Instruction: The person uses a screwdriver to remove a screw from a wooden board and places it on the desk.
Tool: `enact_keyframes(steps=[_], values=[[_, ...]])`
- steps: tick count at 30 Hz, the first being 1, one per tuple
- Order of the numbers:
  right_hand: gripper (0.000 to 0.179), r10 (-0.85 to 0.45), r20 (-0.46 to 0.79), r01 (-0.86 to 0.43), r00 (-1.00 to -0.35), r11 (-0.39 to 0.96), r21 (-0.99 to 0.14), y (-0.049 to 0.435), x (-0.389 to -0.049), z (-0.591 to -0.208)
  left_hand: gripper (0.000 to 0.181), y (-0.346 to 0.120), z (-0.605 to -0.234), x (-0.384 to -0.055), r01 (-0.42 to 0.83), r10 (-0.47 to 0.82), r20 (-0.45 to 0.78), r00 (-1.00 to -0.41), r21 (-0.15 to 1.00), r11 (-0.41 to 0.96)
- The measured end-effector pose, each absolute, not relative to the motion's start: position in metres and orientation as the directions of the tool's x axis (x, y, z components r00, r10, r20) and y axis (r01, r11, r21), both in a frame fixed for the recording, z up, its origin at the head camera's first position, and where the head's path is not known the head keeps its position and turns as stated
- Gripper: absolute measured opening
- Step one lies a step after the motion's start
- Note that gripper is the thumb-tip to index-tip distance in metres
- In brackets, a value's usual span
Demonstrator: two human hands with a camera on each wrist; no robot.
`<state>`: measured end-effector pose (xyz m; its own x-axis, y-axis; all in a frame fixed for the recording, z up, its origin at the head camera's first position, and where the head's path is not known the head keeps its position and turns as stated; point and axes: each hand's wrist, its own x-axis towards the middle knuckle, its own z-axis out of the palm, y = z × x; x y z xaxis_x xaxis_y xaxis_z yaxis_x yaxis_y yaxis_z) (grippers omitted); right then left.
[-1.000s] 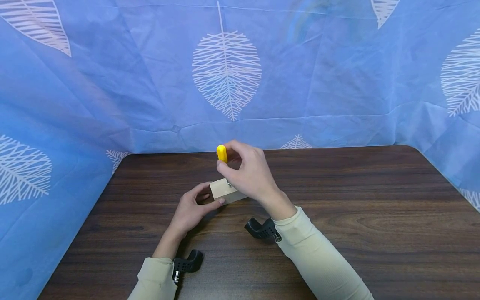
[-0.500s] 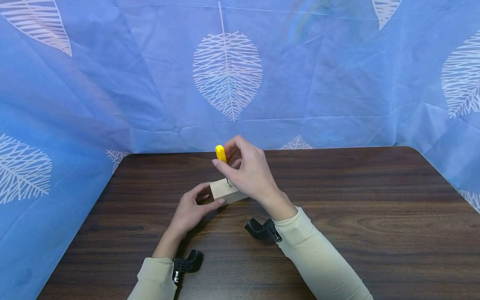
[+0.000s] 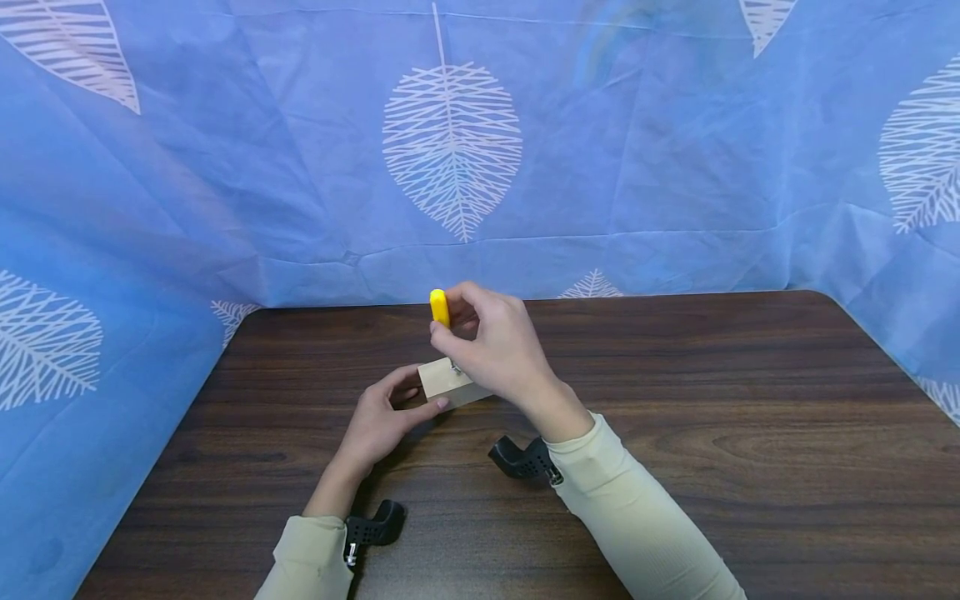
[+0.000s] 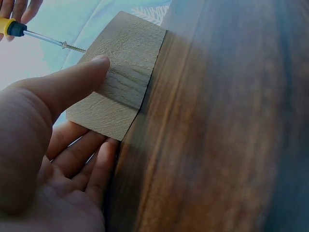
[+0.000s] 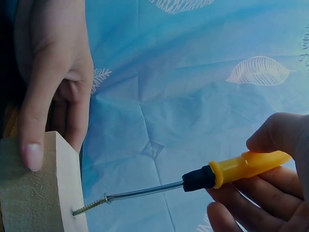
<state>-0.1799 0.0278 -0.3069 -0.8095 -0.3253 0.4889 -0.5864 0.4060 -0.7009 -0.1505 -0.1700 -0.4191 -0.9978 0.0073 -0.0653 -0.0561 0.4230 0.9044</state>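
Observation:
A pale wooden block [image 3: 457, 392] lies on the table, and my left hand [image 3: 382, 421] grips its left end, thumb on the near side and fingers behind. In the right wrist view a screw [image 5: 89, 208] stands partly sunk in the block's top face, leaning a little. My right hand [image 3: 498, 342] holds a screwdriver [image 5: 246, 169] with a yellow handle and black collar, between thumb and fingers above the block. The screwdriver's metal shaft [image 5: 145, 192] meets the screw head. In the left wrist view the block [image 4: 125, 63] shows its grain, with the screw [image 4: 75, 48] behind the thumb.
The dark wood-grain table [image 3: 712, 433] spreads around both hands. Behind it hangs a blue cloth [image 3: 315, 150] with white leaf prints. Black wrist mounts [image 3: 378, 523] sit by both sleeves, close over the tabletop.
My right hand's fingers have shifted around the yellow handle, thumb out and then back, and the handle's tilt varies slightly. The left hand and the block have kept their place.

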Motion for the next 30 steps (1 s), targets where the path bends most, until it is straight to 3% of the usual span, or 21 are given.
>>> enact_keyframes(steps=[14, 22, 26, 30], values=[[0.031, -0.34, 0.467, -0.572, -0.816, 0.356, -0.739, 0.03, -0.177, -0.305, 0.059, -0.17, -0.418, -0.151, -0.049, 0.011, -0.059, -0.998, 0.905, 0.423], [0.033, -0.278, 0.521, -0.589, -0.807, 0.326, -0.739, 0.044, -0.174, -0.295, 0.058, -0.168, -0.419, -0.15, -0.043, 0.01, -0.052, -0.999, 0.911, 0.411], [0.038, -0.26, 0.426, -0.498, -0.867, 0.398, -0.77, 0.08, -0.172, -0.295, 0.057, -0.168, -0.42, -0.148, -0.048, 0.006, -0.055, -0.998, 0.912, 0.408], [0.043, -0.207, 0.3, -0.363, -0.931, 0.594, -0.717, 0.133, -0.171, -0.312, 0.058, -0.17, -0.42, -0.147, -0.046, 0.004, -0.053, -0.999, 0.906, 0.421]])
